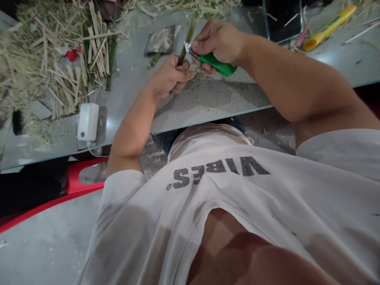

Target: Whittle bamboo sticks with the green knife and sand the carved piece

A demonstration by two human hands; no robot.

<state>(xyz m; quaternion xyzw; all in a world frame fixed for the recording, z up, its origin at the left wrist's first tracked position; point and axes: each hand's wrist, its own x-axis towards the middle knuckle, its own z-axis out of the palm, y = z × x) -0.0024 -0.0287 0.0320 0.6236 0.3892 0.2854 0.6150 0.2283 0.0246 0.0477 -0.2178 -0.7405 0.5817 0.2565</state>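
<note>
My left hand [175, 76] is closed around the near end of a green bamboo strip [192, 29], which points away from me over the table. In my right hand [215, 41] is a utility knife with a green handle [218, 65]. Its metal head [188, 48] meets the strip just beyond my left fingers. Part of the blade is hidden by the strip and my fingers. Beside my left hand lies a short green bamboo piece [154, 60], close to a dark, dusty square sheet [160, 40].
Shavings [23, 51] and split bamboo sticks [99, 47] cover the left of the glass-topped table [127, 91]. A white device with a cable [88, 122] lies near its front edge. To the right are a yellow cutter [329, 28] and a dark glossy panel [283, 19]. A red chair [74, 178] stands below left.
</note>
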